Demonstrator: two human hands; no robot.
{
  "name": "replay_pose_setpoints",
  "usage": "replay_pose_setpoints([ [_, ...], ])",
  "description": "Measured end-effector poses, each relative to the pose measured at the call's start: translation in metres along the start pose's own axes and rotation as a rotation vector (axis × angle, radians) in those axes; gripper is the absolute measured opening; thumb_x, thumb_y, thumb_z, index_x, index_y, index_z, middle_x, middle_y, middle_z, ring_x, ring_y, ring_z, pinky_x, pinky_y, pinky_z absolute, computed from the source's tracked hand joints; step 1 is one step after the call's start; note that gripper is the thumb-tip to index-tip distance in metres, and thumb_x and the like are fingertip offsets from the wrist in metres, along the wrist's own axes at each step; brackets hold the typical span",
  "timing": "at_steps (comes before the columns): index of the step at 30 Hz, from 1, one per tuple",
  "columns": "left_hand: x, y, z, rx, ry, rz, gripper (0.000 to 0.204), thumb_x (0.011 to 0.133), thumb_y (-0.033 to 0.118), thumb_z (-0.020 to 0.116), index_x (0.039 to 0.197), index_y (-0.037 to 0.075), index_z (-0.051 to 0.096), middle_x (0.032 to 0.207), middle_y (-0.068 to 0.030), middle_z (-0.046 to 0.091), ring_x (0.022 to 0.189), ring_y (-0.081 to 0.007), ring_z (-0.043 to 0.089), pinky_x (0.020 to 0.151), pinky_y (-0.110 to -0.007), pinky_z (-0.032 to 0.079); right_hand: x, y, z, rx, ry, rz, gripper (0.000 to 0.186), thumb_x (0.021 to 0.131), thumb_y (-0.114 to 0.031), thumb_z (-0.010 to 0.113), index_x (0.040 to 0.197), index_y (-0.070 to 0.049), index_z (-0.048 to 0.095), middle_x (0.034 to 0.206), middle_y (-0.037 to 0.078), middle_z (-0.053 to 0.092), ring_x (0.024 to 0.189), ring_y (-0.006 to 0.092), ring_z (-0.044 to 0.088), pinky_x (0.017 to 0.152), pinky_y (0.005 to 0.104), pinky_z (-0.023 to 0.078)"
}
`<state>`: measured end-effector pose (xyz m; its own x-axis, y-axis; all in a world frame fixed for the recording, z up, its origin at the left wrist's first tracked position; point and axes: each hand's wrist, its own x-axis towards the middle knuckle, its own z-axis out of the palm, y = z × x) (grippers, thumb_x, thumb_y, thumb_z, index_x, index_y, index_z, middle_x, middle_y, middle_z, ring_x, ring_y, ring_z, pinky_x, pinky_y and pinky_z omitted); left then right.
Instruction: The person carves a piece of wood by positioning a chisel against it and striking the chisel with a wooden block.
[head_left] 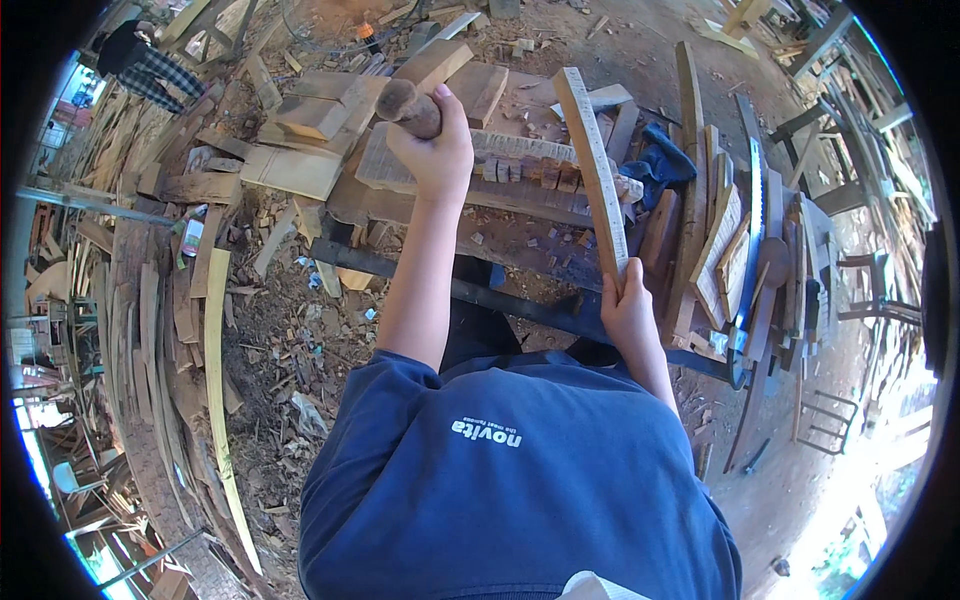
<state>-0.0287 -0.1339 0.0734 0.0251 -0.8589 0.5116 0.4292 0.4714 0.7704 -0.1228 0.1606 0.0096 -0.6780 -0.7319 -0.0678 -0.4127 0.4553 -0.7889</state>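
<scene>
Strip of wood [590,155] extends over the bench [520,250], lower end gripped in the right hand [630,308], probably stiff, light and best held there; left hand [437,150] closed round thick wooden handle [410,110], likely heavier; can-shaped container [192,236] among boards [207,187] at left, contents not discernible.

The light looks like daylight, soft and rather dim in the middle; the left hand [437,150] and the right hand [630,300] appear fairly sharp; the strongest glare is at the lower right, where the ground [838,510] is burned to white; a toothed blade [757,210] shines pale blue; straight edges bend strongly near the round, black border, and small details there become soft.
</scene>
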Motion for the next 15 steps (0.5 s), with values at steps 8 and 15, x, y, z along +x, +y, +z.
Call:
replay_pose_setpoints([
  [8,-0.001,-0.016,-0.010,0.002,-0.181,0.030,0.017,0.089,0.005,0.072,0.077,0.004,0.060,0.073,0.0013,0.062,0.066,-0.0054,0.056,0.061,-0.024,0.045,0.002,0.004,0.001,0.001,0.012,-0.021,0.022,0.102,-0.017,0.055,0.114,-0.004,0.041,0.086,0.037,0.065,0.088,0.0572,0.063,0.065,0.0564,0.050],
  [15,0.000,-0.016,-0.014,0.004,-0.245,0.032,0.016,0.088,0.005,0.073,0.078,0.006,0.060,0.073,0.0021,0.060,0.066,-0.0062,0.055,0.062,-0.024,0.045,0.002,0.005,0.000,0.028,0.010,-0.017,0.022,0.101,-0.017,0.056,0.112,-0.004,0.041,0.083,0.034,0.066,0.085,0.0553,0.064,0.064,0.0548,0.050],
])
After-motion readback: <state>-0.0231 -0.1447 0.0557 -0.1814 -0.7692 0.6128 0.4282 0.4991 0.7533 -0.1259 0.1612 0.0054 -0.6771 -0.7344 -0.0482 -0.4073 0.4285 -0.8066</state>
